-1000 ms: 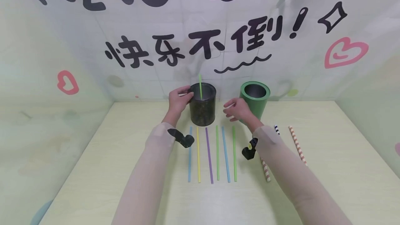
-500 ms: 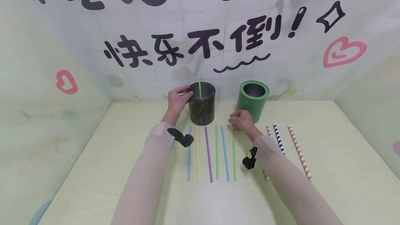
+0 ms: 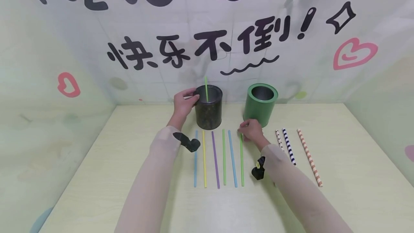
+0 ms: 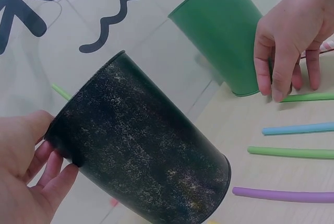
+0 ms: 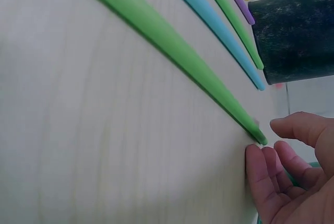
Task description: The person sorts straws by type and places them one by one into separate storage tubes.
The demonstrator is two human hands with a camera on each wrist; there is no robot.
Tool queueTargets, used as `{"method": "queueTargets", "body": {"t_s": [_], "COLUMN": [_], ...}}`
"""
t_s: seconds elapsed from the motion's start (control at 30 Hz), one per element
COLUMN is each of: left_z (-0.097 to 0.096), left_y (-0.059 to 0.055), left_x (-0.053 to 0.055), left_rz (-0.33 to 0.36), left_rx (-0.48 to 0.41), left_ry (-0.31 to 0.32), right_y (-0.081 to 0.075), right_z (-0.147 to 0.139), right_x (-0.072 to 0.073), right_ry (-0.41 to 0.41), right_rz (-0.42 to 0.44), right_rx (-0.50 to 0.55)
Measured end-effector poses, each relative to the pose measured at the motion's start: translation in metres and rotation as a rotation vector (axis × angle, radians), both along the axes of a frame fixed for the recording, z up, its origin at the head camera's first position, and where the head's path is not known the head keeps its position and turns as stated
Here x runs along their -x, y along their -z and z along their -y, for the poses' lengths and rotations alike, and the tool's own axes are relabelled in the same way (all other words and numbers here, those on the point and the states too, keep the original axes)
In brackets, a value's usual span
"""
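Observation:
My left hand (image 3: 184, 103) holds the black can (image 3: 209, 114) at its left rim, thumb and fingers against the edge. A green straw (image 3: 207, 89) stands in that can and rises above its rim. My right hand (image 3: 253, 131) is low over the table, just in front of the green can (image 3: 260, 109). In the right wrist view, its thumb (image 5: 297, 126) and fingers (image 5: 258, 169) lie on either side of the far tip of a green straw (image 5: 198, 78), with a gap between them. That straw lies flat on the table.
Left of that straw lie a blue straw (image 3: 232, 159), another green straw (image 3: 224, 157), a purple straw (image 3: 215, 161), a yellow straw (image 3: 204, 159) and another blue straw (image 3: 195, 164). Striped straws, one navy (image 3: 289, 146) and one red (image 3: 309, 155), lie right. A printed backdrop (image 3: 145, 92) stands behind.
My right hand has come down and toward me, from beside the green can to the far tip of the rightmost green straw. The left hand has stayed on the black can.

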State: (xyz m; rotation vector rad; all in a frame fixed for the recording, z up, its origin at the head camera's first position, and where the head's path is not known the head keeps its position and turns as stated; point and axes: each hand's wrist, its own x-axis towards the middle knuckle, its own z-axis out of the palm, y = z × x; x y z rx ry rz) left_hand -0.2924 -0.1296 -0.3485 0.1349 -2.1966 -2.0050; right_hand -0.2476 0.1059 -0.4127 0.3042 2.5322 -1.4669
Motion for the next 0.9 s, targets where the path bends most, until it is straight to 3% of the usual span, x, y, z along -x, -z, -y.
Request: {"method": "queueTargets", "body": {"t_s": [0.9], "left_z": [-0.001], "left_y": [0.000], "left_x": [-0.001], "left_rz": [0.004], "left_rx": [-0.002], "left_ry": [-0.007], "right_y": [0.013], "right_z": [-0.002], "right_x": [-0.007], "right_ry": [0.000], "right_rz": [-0.036], "right_rx": [-0.003]}}
